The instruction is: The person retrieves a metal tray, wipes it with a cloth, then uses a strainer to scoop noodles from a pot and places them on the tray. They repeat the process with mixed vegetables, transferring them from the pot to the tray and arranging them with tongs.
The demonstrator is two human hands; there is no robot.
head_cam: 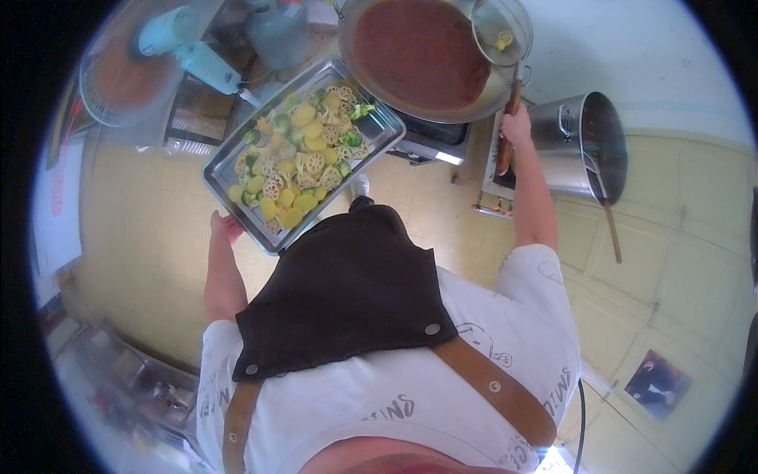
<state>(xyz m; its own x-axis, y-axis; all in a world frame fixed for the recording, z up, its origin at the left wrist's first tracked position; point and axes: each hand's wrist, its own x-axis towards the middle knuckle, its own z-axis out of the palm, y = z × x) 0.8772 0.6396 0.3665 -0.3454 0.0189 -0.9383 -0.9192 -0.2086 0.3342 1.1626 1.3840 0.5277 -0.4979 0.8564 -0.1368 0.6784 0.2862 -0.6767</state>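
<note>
My left hand (228,226) grips the lower left edge of a rectangular metal tray (379,145), which is tilted across the view at my left. On it lie lotus root slices (314,162), yellow slices that look like potato (304,115), and broccoli florets (351,139). My right hand (516,125) is closed around the wooden handle of a wire skimmer (529,32). The skimmer's basket is over the right rim of a large wok (435,115) of dark red liquid, and a small yellowish-green piece and a lotus root slice (503,40) lie in it.
A tall steel stockpot (553,148) with a long-handled utensil (613,231) stands at the right. A fan (106,83) and a light blue appliance (207,66) are at the upper left. A metal cooker (432,142) is under the wok, beside a pale wall (616,59).
</note>
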